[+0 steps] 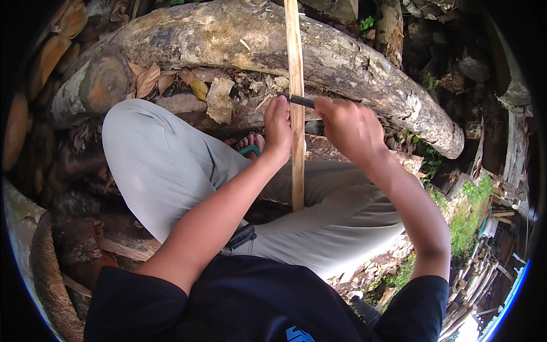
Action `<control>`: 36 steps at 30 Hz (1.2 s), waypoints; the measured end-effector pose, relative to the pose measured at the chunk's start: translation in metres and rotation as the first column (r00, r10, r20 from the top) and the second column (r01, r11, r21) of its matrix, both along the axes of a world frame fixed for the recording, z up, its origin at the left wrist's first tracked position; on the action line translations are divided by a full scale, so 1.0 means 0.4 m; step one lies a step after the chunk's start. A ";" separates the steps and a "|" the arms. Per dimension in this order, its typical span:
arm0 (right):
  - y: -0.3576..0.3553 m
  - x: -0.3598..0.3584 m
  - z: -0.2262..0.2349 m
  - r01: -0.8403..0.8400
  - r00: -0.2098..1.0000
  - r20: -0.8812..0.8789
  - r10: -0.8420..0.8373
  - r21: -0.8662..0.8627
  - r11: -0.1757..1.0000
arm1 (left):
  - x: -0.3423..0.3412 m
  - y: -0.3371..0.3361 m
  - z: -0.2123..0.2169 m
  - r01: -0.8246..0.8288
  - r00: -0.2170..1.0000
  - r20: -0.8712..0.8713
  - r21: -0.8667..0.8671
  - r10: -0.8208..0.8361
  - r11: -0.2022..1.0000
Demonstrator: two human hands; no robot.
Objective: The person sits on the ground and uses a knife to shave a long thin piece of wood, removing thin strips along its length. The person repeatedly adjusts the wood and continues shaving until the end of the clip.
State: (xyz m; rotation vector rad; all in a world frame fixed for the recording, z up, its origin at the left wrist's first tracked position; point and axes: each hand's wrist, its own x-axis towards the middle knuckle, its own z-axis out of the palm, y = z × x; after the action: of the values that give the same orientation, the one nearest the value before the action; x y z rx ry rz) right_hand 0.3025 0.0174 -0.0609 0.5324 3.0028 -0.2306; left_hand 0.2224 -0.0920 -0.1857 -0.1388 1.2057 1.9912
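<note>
A long, pale wooden stick [296, 62] runs upright through the middle of the view, its upper part crossing a thick log and its lower end between my legs. My left hand [278, 126] is closed round the stick from its left side, the thumb raised against the dark tool; its other fingers are partly hidden. In my right hand [354, 126] is a knife [303, 101], its dark, narrow visible part lying across the stick near my left thumb. My right fist hides the rest of the knife. A thin shaving [263, 102] shows just left of the thumb.
A thick, curved log [222, 37] lies across the far side. Dry leaves [149, 80] and bark pieces [220, 100] lie before it. My bent legs [154, 154] flank the stick, and a sandalled foot [250, 146] is near it. Stacked wood [473, 285] stands at the right.
</note>
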 end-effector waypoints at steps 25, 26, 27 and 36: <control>-0.086 -0.029 -0.021 0.070 0.997 0.023 -0.075 0.161 0.984 | -0.050 0.019 -0.010 0.020 0.990 0.141 0.042 -0.026 0.999; -0.083 -0.027 -0.021 0.077 0.996 0.029 -0.083 0.159 0.984 | -0.045 0.019 -0.011 0.025 0.989 0.145 0.038 -0.030 0.999; -0.082 -0.027 -0.019 0.084 0.995 0.035 -0.091 0.157 0.984 | -0.044 0.019 -0.014 0.029 0.988 0.149 0.035 -0.034 0.999; -0.067 -0.050 0.008 0.064 0.997 0.026 -0.067 0.085 0.994 | -0.055 0.027 0.009 0.018 0.997 0.072 -0.017 -0.017 1.000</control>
State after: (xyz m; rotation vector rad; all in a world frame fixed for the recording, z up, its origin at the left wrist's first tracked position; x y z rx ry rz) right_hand 0.2827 -0.0093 -0.0577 0.6372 2.9809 -0.0996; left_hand 0.2003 -0.0814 -0.1822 -0.2060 1.1753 1.9445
